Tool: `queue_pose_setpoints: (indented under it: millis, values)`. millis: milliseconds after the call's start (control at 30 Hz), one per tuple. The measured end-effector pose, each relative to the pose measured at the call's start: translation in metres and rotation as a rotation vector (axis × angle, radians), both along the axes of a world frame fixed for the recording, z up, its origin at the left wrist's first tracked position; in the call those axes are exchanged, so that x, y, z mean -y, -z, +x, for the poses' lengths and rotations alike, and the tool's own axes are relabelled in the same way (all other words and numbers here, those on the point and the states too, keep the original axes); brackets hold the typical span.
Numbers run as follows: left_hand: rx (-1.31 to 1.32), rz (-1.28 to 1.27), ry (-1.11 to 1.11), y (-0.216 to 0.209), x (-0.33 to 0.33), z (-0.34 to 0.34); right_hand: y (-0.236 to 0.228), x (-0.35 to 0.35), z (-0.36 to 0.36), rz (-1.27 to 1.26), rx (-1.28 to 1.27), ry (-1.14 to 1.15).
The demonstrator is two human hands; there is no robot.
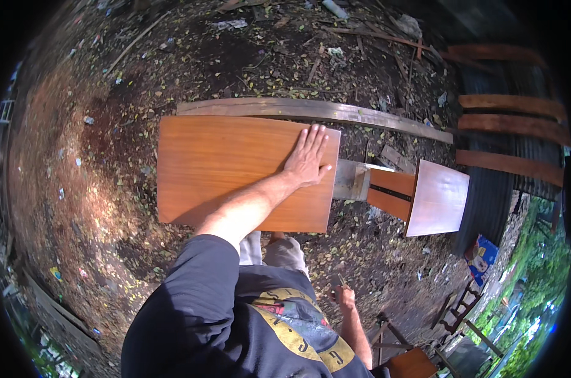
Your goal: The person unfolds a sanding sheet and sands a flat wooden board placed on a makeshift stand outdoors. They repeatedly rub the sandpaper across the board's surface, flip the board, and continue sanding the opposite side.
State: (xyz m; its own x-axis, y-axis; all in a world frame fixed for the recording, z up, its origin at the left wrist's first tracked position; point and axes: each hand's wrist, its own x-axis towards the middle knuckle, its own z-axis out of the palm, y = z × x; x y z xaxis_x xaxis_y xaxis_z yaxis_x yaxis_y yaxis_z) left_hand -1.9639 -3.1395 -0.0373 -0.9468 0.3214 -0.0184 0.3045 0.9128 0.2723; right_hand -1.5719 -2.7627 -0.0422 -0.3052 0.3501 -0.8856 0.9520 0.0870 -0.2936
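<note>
A broad orange-brown wooden panel point(235, 170) with a smooth, shiny face lies in front of me. My left hand point(307, 159) rests flat on it near its right end, fingers stretched out toward the far edge. Down at my right side is my right hand point(344, 298), its fingers closed. A small thin piece sticks up from that grip, too small to name. Just beyond the panel's far edge runs a long weathered wooden plank point(323, 109). Part of a grey board point(347, 179) shows at the panel's right end.
On the right stands a wooden piece with a pale glossy top point(438, 198) and an orange side. Farther right are reddish-brown beams point(512, 129) over dark corrugated sheets. A blue bag point(482, 259) lies nearby. Leaves, sticks and litter cover the dirt ground point(109, 176).
</note>
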Motion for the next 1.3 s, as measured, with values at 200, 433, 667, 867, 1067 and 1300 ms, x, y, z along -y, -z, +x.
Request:
queue_pose_setpoints:
  millis: [200, 433, 667, 867, 1067, 1300]
  values:
    - [-0.021, -0.009, 0.119, -0.006, -0.054, -0.02, 0.033, -0.049, 0.037, -0.019, -0.021, 0.091]
    - [-0.032, 0.013, 0.156, 0.005, -0.022, 0.004, 0.007, -0.009, -0.004, -0.038, -0.039, 0.081]
    - [-0.019, 0.025, 0.069, -0.012, 0.074, 0.031, 0.014, 0.007, -0.03, 0.036, 0.002, -0.056]
    - [-0.017, -0.023, -0.101, -0.013, 0.174, 0.064, 0.009, 0.033, -0.049, -0.036, -0.014, -0.077]
    - [0.001, -0.113, -0.322, -0.004, 0.265, 0.08, 0.011, 0.056, -0.064, 0.039, -0.027, -0.168]
    - [-0.112, -0.078, -0.578, 0.012, 0.352, 0.107, 0.01, 0.082, -0.078, 0.048, -0.024, -0.314]
